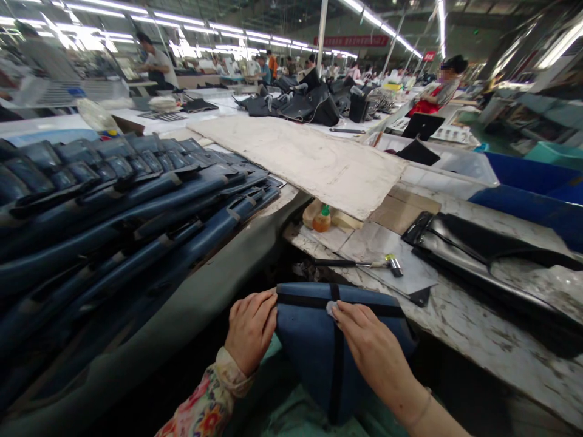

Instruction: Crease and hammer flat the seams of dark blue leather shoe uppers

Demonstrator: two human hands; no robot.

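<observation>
A dark blue bag piece (pixel 314 346) with black straps crossing it rests in my lap at the bottom centre. My left hand (pixel 249 328) grips its left edge, fingers curled round it. My right hand (pixel 368 346) lies on its top, fingers pinched on a small pale scrap (pixel 331 308) pressed where the straps cross. A hammer (pixel 364 264) lies on the worn bench just beyond, with a small orange bottle (pixel 322 220) behind it.
A long stack of similar blue pieces (pixel 113 206) fills the left. A large pale board (pixel 310 158) covers the bench centre. Black parts (pixel 478 249) lie at right, blue bins (pixel 532 182) beyond. Other people work at far tables.
</observation>
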